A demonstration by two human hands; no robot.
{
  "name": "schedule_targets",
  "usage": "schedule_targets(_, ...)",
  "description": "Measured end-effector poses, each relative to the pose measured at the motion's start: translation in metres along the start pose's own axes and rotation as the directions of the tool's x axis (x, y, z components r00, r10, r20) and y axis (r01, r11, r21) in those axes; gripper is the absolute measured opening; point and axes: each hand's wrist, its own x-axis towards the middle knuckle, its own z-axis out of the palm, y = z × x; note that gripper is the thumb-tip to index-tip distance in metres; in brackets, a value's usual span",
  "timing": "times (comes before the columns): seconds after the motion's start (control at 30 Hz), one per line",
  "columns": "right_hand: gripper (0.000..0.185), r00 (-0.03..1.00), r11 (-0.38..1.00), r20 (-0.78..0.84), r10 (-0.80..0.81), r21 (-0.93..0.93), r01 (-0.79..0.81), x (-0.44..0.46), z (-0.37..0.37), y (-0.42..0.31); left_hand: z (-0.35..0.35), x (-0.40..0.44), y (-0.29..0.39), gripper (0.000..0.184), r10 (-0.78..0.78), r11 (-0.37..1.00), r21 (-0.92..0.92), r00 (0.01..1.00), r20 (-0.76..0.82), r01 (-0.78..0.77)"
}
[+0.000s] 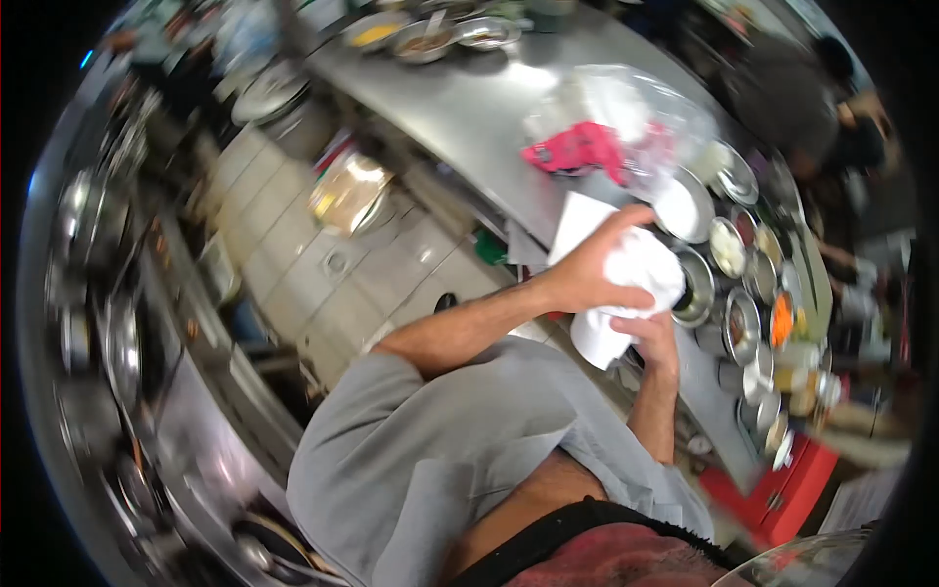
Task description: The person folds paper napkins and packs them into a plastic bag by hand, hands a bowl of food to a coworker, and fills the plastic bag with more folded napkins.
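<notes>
Holding bunched white cloth (644,266), perhaps paper given the blur, at three o'clock from wide, half-curled left hand (589,271); gripping it also from six o'clock with bent right hand (653,342).

No text, label, brand, number or sign is legible: any marking on the pink part of the plastic bag (577,152) lying on the metal surface (440,108), or on the pale panel (861,501) beside the red cabinet (794,489) at lower right, is too blurred or small to read.
</notes>
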Motion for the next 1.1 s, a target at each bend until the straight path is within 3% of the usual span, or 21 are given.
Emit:
schedule_targets(0.03,0.073,0.999,0.999,-0.002,-0.044,0.003,0.044,0.001,0.001,-0.003,0.003,0.003,-0.004,0.087,0.025,0.999,-0.019,0.997,-0.066,-0.026)
schedule_targets(0.1,0.074,0.970,0.978,-0.119,-0.211,-0.029,0.209,-0.002,0.004,-0.017,-0.003,0.012,0.013,0.074,0.325,0.887,0.375,0.942,-0.088,-0.270)
schedule_targets(0.13,0.074,0.935,0.954,-0.188,-0.300,-0.075,0.291,-0.002,0.003,-0.024,-0.006,0.017,0.026,0.070,0.457,0.746,0.574,0.886,-0.071,-0.339)
schedule_targets(0.17,0.072,0.908,0.942,-0.249,-0.337,-0.098,0.322,-0.003,-0.001,-0.036,-0.009,0.027,0.029,0.070,0.460,0.747,0.558,0.887,-0.044,-0.360)
schedule_targets(0.23,0.066,0.859,0.928,-0.352,-0.372,-0.130,0.349,-0.003,-0.008,-0.061,-0.021,0.048,0.033,0.059,0.682,0.437,0.819,0.730,-0.033,-0.371)
schedule_targets(0.27,0.058,0.835,0.931,-0.412,-0.364,-0.161,0.327,0.000,-0.012,-0.068,-0.025,0.060,0.033,0.059,0.681,0.444,0.807,0.732,-0.021,-0.390)
schedule_targets(0.33,0.050,0.783,0.923,-0.490,-0.384,-0.195,0.331,0.015,-0.006,-0.084,-0.030,0.088,0.030,0.048,0.485,0.430,0.898,0.862,-0.145,-0.091)
schedule_targets(0.37,0.045,0.718,0.868,-0.488,-0.496,-0.254,0.427,0.026,0.004,-0.090,-0.037,0.100,0.030,0.037,0.510,0.374,0.925,0.847,-0.149,-0.062)
schedule_targets(0.4,0.044,0.758,0.891,-0.469,-0.454,-0.255,0.376,0.034,0.008,-0.096,-0.046,0.109,0.022,0.037,0.513,0.384,0.920,0.847,-0.141,-0.079)
schedule_targets(0.47,0.043,0.755,0.882,-0.457,-0.471,-0.257,0.395,0.056,0.021,-0.102,-0.067,0.120,0.002,0.026,0.434,0.652,0.749,0.868,-0.240,-0.119)
schedule_targets(0.5,0.039,0.765,0.885,-0.447,-0.464,-0.250,0.392,0.066,0.029,-0.105,-0.072,0.123,0.003,0.026,0.436,0.655,0.744,0.871,-0.228,-0.133)
schedule_targets(0.57,0.035,0.799,0.881,-0.397,-0.452,-0.342,0.328,0.080,0.038,-0.107,-0.079,0.121,0.008,0.017,0.384,0.866,0.448,0.868,-0.314,-0.221)
schedule_targets(0.67,0.044,0.799,0.622,-0.228,-0.556,-0.752,0.218,0.100,0.041,-0.107,-0.084,0.114,0.027,0.011,0.454,0.806,0.510,0.867,-0.206,-0.301)
schedule_targets(0.7,0.044,0.797,0.622,-0.234,-0.556,-0.753,0.213,0.104,0.043,-0.110,-0.084,0.111,0.029,0.011,0.461,0.781,0.538,0.873,-0.157,-0.315)
schedule_targets(0.77,0.050,0.929,0.307,-0.155,-0.336,-0.950,-0.047,0.110,0.047,-0.123,-0.082,0.108,0.022,0.011,0.531,0.717,0.550,0.846,-0.036,-0.427)
schedule_targets(0.8,0.050,0.928,0.304,-0.160,-0.337,-0.951,-0.054,0.118,0.042,-0.121,-0.082,0.106,0.020,0.012,0.594,0.641,0.554,0.801,0.082,-0.532)
schedule_targets(0.87,0.043,0.910,0.305,-0.009,-0.414,-0.943,0.129,0.134,0.035,-0.119,-0.081,0.102,0.021,0.012,0.573,0.657,0.507,0.807,0.146,-0.558)
schedule_targets(0.9,0.040,0.958,0.456,-0.134,-0.253,-0.890,-0.004,0.140,0.035,-0.129,-0.082,0.100,0.021,0.012,0.551,0.665,0.530,0.825,0.128,-0.527)
schedule_targets(0.93,0.040,0.957,0.454,-0.140,-0.255,-0.891,-0.009,0.143,0.040,-0.133,-0.083,0.099,0.021,0.012,0.530,0.670,0.552,0.841,0.111,-0.496)
schedule_targets(1.0,0.037,0.918,0.925,-0.358,-0.172,-0.380,0.025,0.148,0.052,-0.141,-0.091,0.098,0.017,0.013,0.499,0.673,0.591,0.863,0.081,-0.444)
schedule_targets(1.1,0.037,0.912,0.975,-0.387,-0.136,-0.216,0.054,0.157,0.056,-0.134,-0.103,0.099,0.019,0.016,0.567,0.627,0.660,0.823,-0.021,-0.415)
